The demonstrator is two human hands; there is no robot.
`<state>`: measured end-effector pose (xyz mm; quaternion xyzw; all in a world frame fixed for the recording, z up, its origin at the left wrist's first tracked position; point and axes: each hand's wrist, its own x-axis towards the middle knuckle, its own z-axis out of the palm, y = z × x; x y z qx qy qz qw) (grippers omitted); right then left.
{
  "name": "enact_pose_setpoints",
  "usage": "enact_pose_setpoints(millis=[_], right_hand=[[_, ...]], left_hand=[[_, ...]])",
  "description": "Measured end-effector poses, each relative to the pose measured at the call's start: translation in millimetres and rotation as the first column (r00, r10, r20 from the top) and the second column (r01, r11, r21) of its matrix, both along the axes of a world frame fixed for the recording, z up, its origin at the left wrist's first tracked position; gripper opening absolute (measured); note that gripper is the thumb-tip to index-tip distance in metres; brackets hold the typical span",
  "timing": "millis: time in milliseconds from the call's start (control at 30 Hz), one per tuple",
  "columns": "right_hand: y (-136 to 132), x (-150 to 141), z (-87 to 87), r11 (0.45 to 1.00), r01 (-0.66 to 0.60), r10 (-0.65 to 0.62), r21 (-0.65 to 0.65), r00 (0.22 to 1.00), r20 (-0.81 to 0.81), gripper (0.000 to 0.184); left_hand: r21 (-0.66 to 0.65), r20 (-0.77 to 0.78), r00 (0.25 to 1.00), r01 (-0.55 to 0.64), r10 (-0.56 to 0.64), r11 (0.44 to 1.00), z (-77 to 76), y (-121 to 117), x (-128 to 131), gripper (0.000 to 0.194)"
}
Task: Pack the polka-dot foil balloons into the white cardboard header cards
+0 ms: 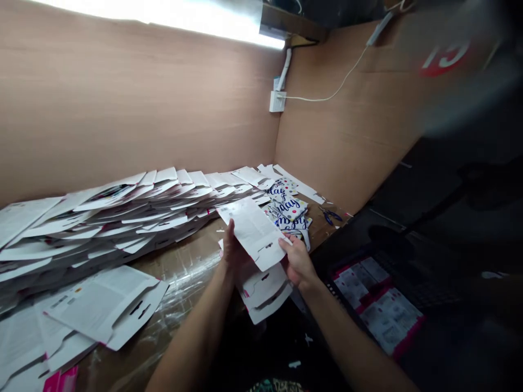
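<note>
**Item 1, nearest:** left hand [232,246], fingers closed around the lower edge of a white printed card [252,231], holding it up at a tilt. Right hand [298,262] pinches the card's right edge between thumb and fingers. The card is held in the air between both hands, above the tabletop.

**Item 2:** a second card [263,288], slotted and pink-edged, lies directly below the hands. Whether either hand touches it cannot be told.

**Item 3, left of the hands:** loose cards [102,305] lie on clear plastic sheeting [183,272] over a brown tabletop. Being loose on a slick covering, they could slide off if nudged.

**Item 4, beyond them:** a long overlapping row of folded cards [122,212] runs along the wall. A knock from an elbow could topple this leaning row, and too firm a pinch could crease the held card.

**Item 5, far end of the table:** printed pieces with blue script [288,209] lie in a loose heap beside blue-handled pliers [329,215]. The pliers' metal could scratch the print if pushed against it.

**Item 6, right:** pink-edged printed sheets [378,305] lie on a dark surface [425,218].

**Item 7, farthest:** a wall panel [122,98], wall socket [277,101], white cable [327,92] and fluorescent lamp [163,13].
</note>
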<state>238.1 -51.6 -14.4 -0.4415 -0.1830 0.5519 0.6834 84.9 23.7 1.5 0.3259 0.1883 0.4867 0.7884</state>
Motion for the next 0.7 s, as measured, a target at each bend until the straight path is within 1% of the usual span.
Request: enact_pose_setpoints(millis=[33,67,100,167,200,267,333,400,433,467,533,567,633,667,700], right_hand=[[-1.3,-8.0,2.7,0.998,-0.055,0.054,-0.005,0.997,-0.050,0.042],[-3.0,-15.2,5.1,0.994,-0.107,0.106,-0.006,0.990,-0.094,0.041],[-4.9,-21.0,7.2,0.988,-0.153,0.152,0.000,0.979,-0.132,0.040],[-7.5,-28.6,9.7,0.976,-0.217,0.220,0.032,0.959,-0.179,0.042],[-7.8,-30.6,10.0,0.972,-0.228,0.234,0.051,0.955,-0.182,0.043],[-6.2,-31.9,7.9,0.973,-0.224,0.230,0.064,0.964,-0.130,0.042],[-3.0,-31.9,3.0,0.982,-0.187,0.187,0.031,0.982,0.002,0.034],[-0.4,-32.6,-3.3,0.993,-0.115,0.108,0.018,0.969,0.221,0.029],[0.1,-33.5,-6.5,0.997,-0.075,0.061,0.027,0.936,0.347,0.028],[0.2,-34.7,-9.5,0.998,-0.033,0.009,0.044,0.887,0.462,0.029],[-0.1,-35.8,-14.2,0.997,0.020,-0.061,0.073,0.778,0.626,0.032],[0.7,-34.3,-15.6,0.997,0.013,-0.059,0.073,0.740,0.670,0.035],[7.4,-22.4,-15.5,0.993,-0.108,0.034,0.058,0.696,0.717,0.041],[14.3,-10.6,-13.8,0.985,-0.164,0.076,0.048,0.670,0.739,0.043],[23.8,5.3,-11.0,0.985,-0.166,0.074,0.042,0.635,0.769,0.044]], left_hand=[[-0.023,0.087,0.989,0.120,-0.118,0.992,2.0,-5.8,-1.9,0.087],[-0.030,0.160,0.970,0.190,-0.183,0.981,4.2,-10.1,-4.2,0.092],[-0.027,0.205,0.958,0.208,-0.199,0.978,6.4,-12.6,-6.6,0.095],[-0.015,0.246,0.950,0.203,-0.194,0.979,10.8,-12.8,-11.0,0.100],[-0.015,0.252,0.949,0.199,-0.189,0.980,12.7,-11.1,-12.7,0.102],[-0.026,0.248,0.950,0.200,-0.188,0.979,15.5,-6.7,-14.6,0.106],[-0.047,0.241,0.950,0.219,-0.201,0.975,17.3,-3.7,-15.0,0.109],[-0.061,0.243,0.948,0.227,-0.206,0.972,18.2,-3.0,-14.1,0.109],[-0.062,0.247,0.947,0.226,-0.204,0.972,18.4,-3.3,-13.3,0.109],[-0.061,0.252,0.947,0.221,-0.199,0.973,18.3,-3.7,-12.4,0.109],[-0.067,0.252,0.950,0.210,-0.187,0.976,17.0,-3.4,-10.9,0.108],[-0.084,0.242,0.953,0.205,-0.180,0.975,15.8,-2.3,-10.4,0.107],[-0.144,0.207,0.968,0.173,-0.141,0.974,12.4,2.3,-10.6,0.108],[-0.177,0.184,0.977,0.140,-0.107,0.974,10.3,5.6,-11.3,0.108],[-0.202,0.163,0.985,0.096,-0.063,0.975,8.2,9.3,-12.1,0.109]])
